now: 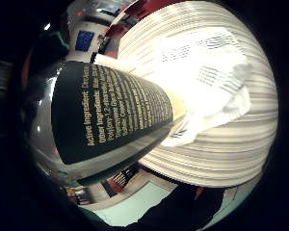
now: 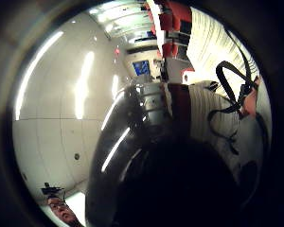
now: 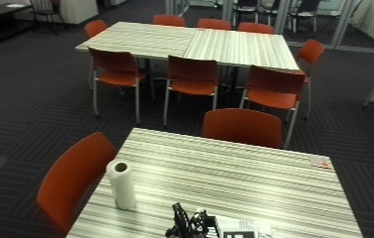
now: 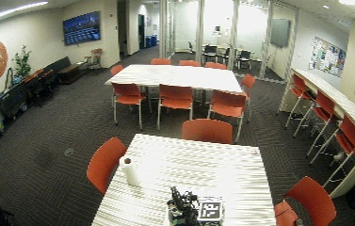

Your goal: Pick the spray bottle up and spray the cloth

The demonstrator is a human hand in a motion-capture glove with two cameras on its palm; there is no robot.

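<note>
Spray bottle (image 1: 111,120): dark body, black label with yellow ingredient text, shiny silver wall beside the label; fills much of the little finger side palm view, raised above the striped table (image 1: 231,159). Thumb side view shows its silvery neck (image 2: 151,101).

Cloth (image 1: 212,82): white, crumpled, flat on the table, under the bottle's end.

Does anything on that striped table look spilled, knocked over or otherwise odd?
Nothing stands out. The paper towel roll stands upright on the striped table, with no spill around it. The white cloth lies rumpled on the table, and the spray bottle sits close to the gloved right hand, aimed toward the cloth.
</note>
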